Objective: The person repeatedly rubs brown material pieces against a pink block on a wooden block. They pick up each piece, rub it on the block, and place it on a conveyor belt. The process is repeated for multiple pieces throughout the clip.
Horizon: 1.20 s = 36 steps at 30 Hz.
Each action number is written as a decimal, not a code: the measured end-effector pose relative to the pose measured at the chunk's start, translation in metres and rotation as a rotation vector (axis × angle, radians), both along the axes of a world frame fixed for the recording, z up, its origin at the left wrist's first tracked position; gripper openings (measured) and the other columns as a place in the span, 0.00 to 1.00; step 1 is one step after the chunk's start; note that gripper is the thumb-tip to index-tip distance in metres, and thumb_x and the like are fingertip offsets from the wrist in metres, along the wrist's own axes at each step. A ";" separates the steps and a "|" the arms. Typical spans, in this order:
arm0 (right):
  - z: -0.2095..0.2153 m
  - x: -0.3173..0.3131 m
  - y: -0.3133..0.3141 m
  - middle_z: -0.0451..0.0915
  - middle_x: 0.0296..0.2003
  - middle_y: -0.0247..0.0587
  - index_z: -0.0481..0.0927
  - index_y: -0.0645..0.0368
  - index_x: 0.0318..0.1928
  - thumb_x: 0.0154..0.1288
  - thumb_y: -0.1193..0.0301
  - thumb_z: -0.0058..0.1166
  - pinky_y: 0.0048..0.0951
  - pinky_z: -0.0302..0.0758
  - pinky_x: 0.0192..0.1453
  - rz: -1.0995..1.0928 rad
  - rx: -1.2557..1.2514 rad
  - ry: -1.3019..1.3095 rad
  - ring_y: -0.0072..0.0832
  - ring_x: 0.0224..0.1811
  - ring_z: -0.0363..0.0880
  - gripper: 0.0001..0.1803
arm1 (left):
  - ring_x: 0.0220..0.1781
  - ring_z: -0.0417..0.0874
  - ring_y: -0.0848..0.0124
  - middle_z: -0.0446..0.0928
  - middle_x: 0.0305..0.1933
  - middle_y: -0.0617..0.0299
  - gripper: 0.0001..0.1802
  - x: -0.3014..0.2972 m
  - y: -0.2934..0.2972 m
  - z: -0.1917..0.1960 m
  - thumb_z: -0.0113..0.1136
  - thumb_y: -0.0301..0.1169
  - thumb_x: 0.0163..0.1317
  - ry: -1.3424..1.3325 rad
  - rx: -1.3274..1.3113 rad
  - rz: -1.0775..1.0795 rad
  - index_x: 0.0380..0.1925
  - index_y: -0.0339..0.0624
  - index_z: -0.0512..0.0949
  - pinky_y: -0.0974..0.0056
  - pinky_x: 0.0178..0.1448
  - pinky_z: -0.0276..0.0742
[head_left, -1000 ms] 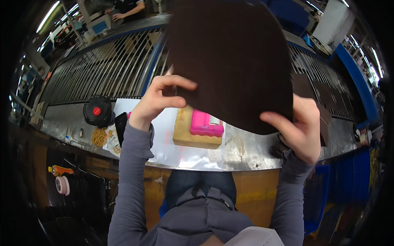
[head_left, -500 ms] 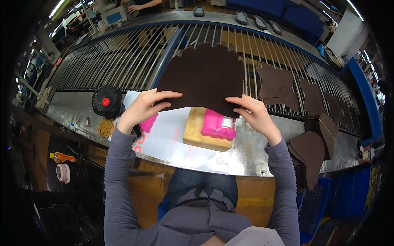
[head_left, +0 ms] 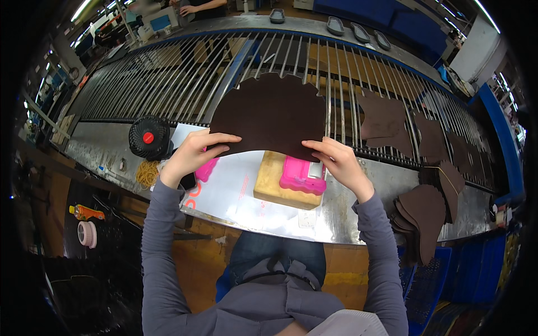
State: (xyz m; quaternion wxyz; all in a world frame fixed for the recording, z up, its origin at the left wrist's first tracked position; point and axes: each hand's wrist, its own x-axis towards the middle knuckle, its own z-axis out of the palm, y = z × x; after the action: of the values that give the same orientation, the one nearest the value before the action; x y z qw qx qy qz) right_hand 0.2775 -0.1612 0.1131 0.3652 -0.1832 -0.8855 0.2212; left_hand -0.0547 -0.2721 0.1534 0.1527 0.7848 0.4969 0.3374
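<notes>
A large dark brown leather-like piece (head_left: 269, 115) with a notched far edge is held up in front of me. My left hand (head_left: 193, 154) pinches its near left corner between thumb and fingers. At the near right corner my right hand (head_left: 339, 162) grips it the same way. Beneath and nearer to me, a tan block (head_left: 274, 187) lies on the metal table, with a bright pink scallop-edged object (head_left: 302, 182) on top. Another pink object (head_left: 207, 169) shows in part by my left hand.
A black fan (head_left: 150, 138) and a bundle of yellow rubber bands (head_left: 147, 173) stand at left. A metal roller rack (head_left: 157, 78) runs behind. More brown pieces lie on it at right (head_left: 384, 120), and a stack (head_left: 420, 213) overhangs the table's right edge. A co-worker's arm (head_left: 196, 8) shows far off.
Both hands have come slightly closer together, and the brown piece has dropped a little toward me. Its far edge now sits lower in view. Both hands still grip it.
</notes>
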 end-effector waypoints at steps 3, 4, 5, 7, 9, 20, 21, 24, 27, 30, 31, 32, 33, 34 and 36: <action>0.001 0.011 -0.004 0.80 0.34 0.41 0.83 0.56 0.53 0.60 0.84 0.58 0.32 0.76 0.38 -0.040 -0.015 -0.031 0.33 0.33 0.78 0.20 | 0.47 0.85 0.62 0.85 0.45 0.56 0.17 0.006 0.007 -0.010 0.64 0.19 0.57 -0.029 0.027 -0.035 0.48 0.43 0.84 0.63 0.52 0.79; 0.003 0.015 -0.006 0.79 0.34 0.42 0.83 0.56 0.53 0.60 0.84 0.58 0.32 0.76 0.38 -0.049 -0.016 -0.027 0.33 0.33 0.78 0.20 | 0.47 0.85 0.60 0.84 0.46 0.56 0.18 0.009 0.009 -0.011 0.63 0.20 0.58 -0.032 0.025 -0.053 0.49 0.44 0.83 0.62 0.52 0.79; 0.003 0.020 -0.008 0.79 0.34 0.42 0.83 0.56 0.53 0.60 0.84 0.58 0.32 0.76 0.38 -0.058 -0.018 -0.023 0.33 0.33 0.79 0.20 | 0.48 0.85 0.59 0.84 0.47 0.55 0.18 0.012 0.012 -0.013 0.62 0.20 0.59 -0.035 0.023 -0.072 0.50 0.44 0.83 0.61 0.52 0.79; -0.005 0.031 -0.010 0.78 0.32 0.42 0.83 0.57 0.51 0.60 0.84 0.59 0.31 0.75 0.37 -0.105 -0.001 0.002 0.32 0.33 0.78 0.19 | 0.48 0.85 0.58 0.84 0.47 0.55 0.18 0.020 0.020 -0.017 0.62 0.20 0.59 -0.031 0.003 -0.105 0.50 0.45 0.83 0.61 0.52 0.80; -0.014 0.046 -0.014 0.78 0.31 0.42 0.84 0.58 0.50 0.59 0.84 0.59 0.30 0.75 0.37 -0.167 0.000 0.016 0.32 0.32 0.78 0.18 | 0.48 0.85 0.58 0.84 0.47 0.54 0.18 0.032 0.031 -0.023 0.62 0.20 0.59 -0.038 -0.005 -0.147 0.50 0.46 0.83 0.61 0.52 0.80; -0.083 0.111 -0.054 0.79 0.30 0.38 0.85 0.62 0.46 0.58 0.85 0.61 0.22 0.71 0.36 -0.572 -0.160 0.184 0.22 0.31 0.77 0.14 | 0.46 0.84 0.56 0.84 0.46 0.58 0.23 0.113 0.079 -0.033 0.60 0.21 0.55 0.119 0.056 -0.396 0.51 0.54 0.83 0.58 0.47 0.81; -0.083 0.120 -0.057 0.80 0.29 0.39 0.85 0.61 0.46 0.58 0.85 0.61 0.23 0.72 0.35 -0.599 -0.152 0.181 0.23 0.30 0.77 0.14 | 0.45 0.84 0.56 0.83 0.46 0.58 0.23 0.121 0.082 -0.034 0.60 0.22 0.55 0.119 0.062 -0.412 0.51 0.54 0.83 0.58 0.47 0.81; -0.064 0.144 -0.063 0.80 0.29 0.41 0.86 0.59 0.45 0.58 0.86 0.60 0.25 0.71 0.33 -0.669 -0.098 0.161 0.26 0.28 0.76 0.15 | 0.43 0.84 0.55 0.83 0.46 0.56 0.23 0.143 0.094 -0.039 0.61 0.23 0.57 0.058 0.015 -0.487 0.54 0.56 0.82 0.57 0.47 0.80; -0.028 0.170 -0.067 0.76 0.28 0.38 0.84 0.62 0.44 0.59 0.87 0.56 0.23 0.69 0.35 -0.712 0.016 0.090 0.24 0.30 0.74 0.14 | 0.41 0.83 0.57 0.83 0.42 0.54 0.23 0.165 0.102 -0.044 0.60 0.23 0.60 -0.014 0.023 -0.514 0.56 0.53 0.81 0.58 0.48 0.79; 0.016 0.190 -0.067 0.79 0.36 0.43 0.83 0.63 0.45 0.61 0.89 0.50 0.23 0.71 0.41 -0.762 0.163 0.031 0.27 0.36 0.78 0.15 | 0.45 0.84 0.57 0.84 0.45 0.53 0.23 0.186 0.112 -0.032 0.62 0.29 0.64 0.004 -0.092 -0.590 0.60 0.54 0.79 0.61 0.49 0.79; 0.028 0.200 -0.063 0.80 0.40 0.46 0.83 0.64 0.45 0.62 0.90 0.47 0.24 0.73 0.46 -0.793 0.178 0.013 0.31 0.41 0.80 0.16 | 0.48 0.84 0.57 0.84 0.46 0.53 0.23 0.192 0.115 -0.024 0.63 0.30 0.64 0.031 -0.160 -0.613 0.61 0.55 0.78 0.62 0.50 0.79; 0.047 0.196 -0.060 0.81 0.42 0.49 0.83 0.64 0.44 0.58 0.91 0.47 0.27 0.74 0.48 -0.785 0.216 -0.016 0.35 0.44 0.82 0.18 | 0.45 0.83 0.57 0.85 0.46 0.54 0.24 0.193 0.122 -0.024 0.64 0.33 0.63 0.029 -0.172 -0.648 0.61 0.53 0.78 0.62 0.49 0.77; 0.068 0.190 -0.055 0.81 0.44 0.51 0.84 0.63 0.44 0.55 0.92 0.47 0.31 0.76 0.49 -0.772 0.253 -0.040 0.40 0.46 0.83 0.21 | 0.43 0.83 0.59 0.85 0.46 0.54 0.24 0.191 0.129 -0.021 0.64 0.34 0.63 -0.022 -0.111 -0.654 0.61 0.53 0.78 0.61 0.49 0.76; 0.087 0.190 -0.047 0.81 0.44 0.50 0.84 0.63 0.44 0.53 0.92 0.46 0.32 0.76 0.51 -0.725 0.274 -0.091 0.41 0.47 0.82 0.21 | 0.41 0.82 0.61 0.85 0.46 0.54 0.24 0.189 0.138 -0.016 0.64 0.36 0.64 -0.081 -0.044 -0.678 0.61 0.52 0.78 0.60 0.48 0.75; 0.118 0.180 -0.025 0.81 0.44 0.49 0.84 0.62 0.43 0.48 0.91 0.46 0.36 0.74 0.54 -0.644 0.339 -0.183 0.45 0.49 0.80 0.23 | 0.43 0.83 0.67 0.85 0.47 0.57 0.22 0.184 0.156 -0.010 0.65 0.37 0.64 -0.240 0.231 -0.658 0.59 0.52 0.80 0.61 0.52 0.74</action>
State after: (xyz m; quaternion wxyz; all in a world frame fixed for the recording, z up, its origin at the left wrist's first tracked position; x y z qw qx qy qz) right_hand 0.4578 -0.1863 0.2314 0.3607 -0.4082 -0.8355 -0.0718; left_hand 0.1294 -0.1160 0.1433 0.2203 0.8695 0.1553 0.4138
